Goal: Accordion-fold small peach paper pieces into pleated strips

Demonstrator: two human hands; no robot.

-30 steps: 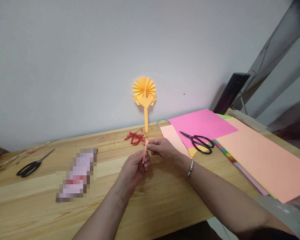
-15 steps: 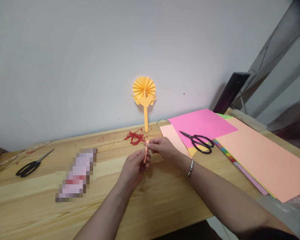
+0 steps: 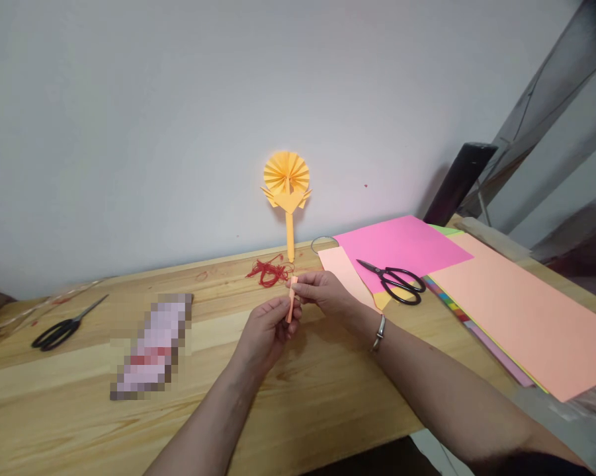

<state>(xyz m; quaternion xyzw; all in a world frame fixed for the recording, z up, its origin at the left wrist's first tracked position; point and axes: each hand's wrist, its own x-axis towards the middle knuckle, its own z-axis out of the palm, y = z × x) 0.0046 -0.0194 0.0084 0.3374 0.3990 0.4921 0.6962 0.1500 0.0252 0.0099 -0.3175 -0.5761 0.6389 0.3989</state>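
Observation:
A narrow folded strip of orange-pink paper (image 3: 292,301) stands nearly upright between my two hands, above the wooden table (image 3: 218,334). My left hand (image 3: 268,327) pinches its lower part between thumb and fingers. My right hand (image 3: 322,291), with a silver bracelet on the wrist, grips the upper part. Just beyond my fingers lies a tangle of red string (image 3: 268,271). Behind it, a yellow paper fan (image 3: 286,173) with a rolled handle leans against the wall.
Black-handled scissors (image 3: 401,284) rest on pink paper (image 3: 401,248) at the right, beside a stack of large peach sheets (image 3: 526,311). Another pair of scissors (image 3: 59,332) lies at the far left, near a blurred-out object (image 3: 153,347). A dark upright object (image 3: 459,185) stands at the back right.
The paper strip has turned slightly, so more of its face shows. Both hands stay in nearly the same place.

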